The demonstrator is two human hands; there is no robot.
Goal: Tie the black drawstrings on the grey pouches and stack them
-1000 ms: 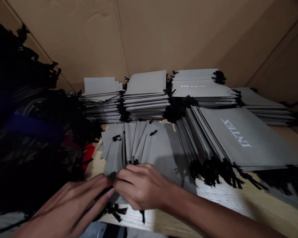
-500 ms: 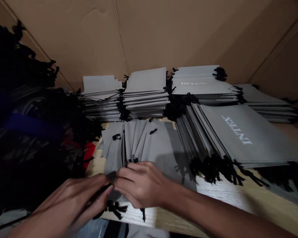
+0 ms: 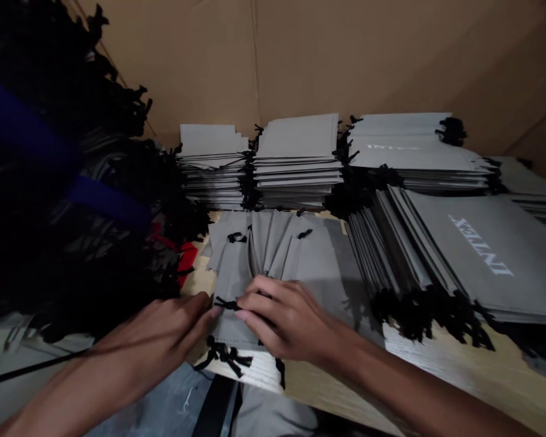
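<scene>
A grey fabric drawstring bag (image 3: 236, 331) lies on top of a loose fan of similar grey bags (image 3: 321, 255). My right hand (image 3: 284, 315) rests over the bag, pinching a knotted black drawstring (image 3: 229, 304) between thumb and fingers. The cord's short tails point left. Just beyond them is my left hand (image 3: 177, 325), its thumb and fingers drawn together at the tails. Whether a tail is caught between them I cannot make out. More knotted black cords (image 3: 225, 357) hang out below the bag's near edge.
Stacked grey bags (image 3: 295, 145) line the cardboard wall (image 3: 309, 54). A leaning pile of INTEX bags (image 3: 473, 249) stands at right on the wooden table (image 3: 418, 358). Dark corded bags heap up at left, beside a blue strip (image 3: 107, 200) and red fabric (image 3: 187, 261).
My view has shifted left, so things appear further right. My hands have moved slightly apart, and the knotted drawstring now shows between them.
</scene>
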